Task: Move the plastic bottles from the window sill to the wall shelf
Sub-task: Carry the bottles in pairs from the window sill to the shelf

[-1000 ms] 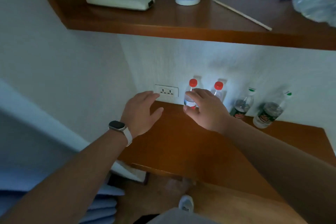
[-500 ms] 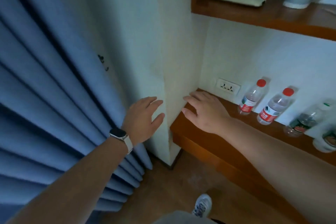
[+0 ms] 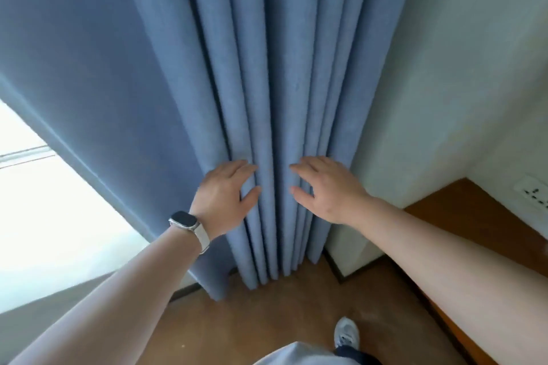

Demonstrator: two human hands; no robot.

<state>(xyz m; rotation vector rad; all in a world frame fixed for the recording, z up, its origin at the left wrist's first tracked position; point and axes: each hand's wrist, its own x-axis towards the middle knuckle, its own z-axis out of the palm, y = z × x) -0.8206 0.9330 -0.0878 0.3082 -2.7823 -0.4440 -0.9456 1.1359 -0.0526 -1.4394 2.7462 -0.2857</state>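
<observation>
Left hand [image 3: 225, 192] & right hand [image 3: 323, 187] held out empty, fingers relaxed; blue curtain [image 3: 267, 98] seen just beyond fingertips.

You get bright daylight from the white glass window [image 3: 44, 216] at lower left, glare wiping out its detail, soft shadows in the folds of the pleated blue fabric curtain [image 3: 267, 68], mild overall softness, wide-angle bending toward your edges.

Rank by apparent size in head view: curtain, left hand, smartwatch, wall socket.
1. blue curtain
2. left hand
3. smartwatch and wall socket: these look alike, and the frame edge cuts the socket, so unranked.
</observation>
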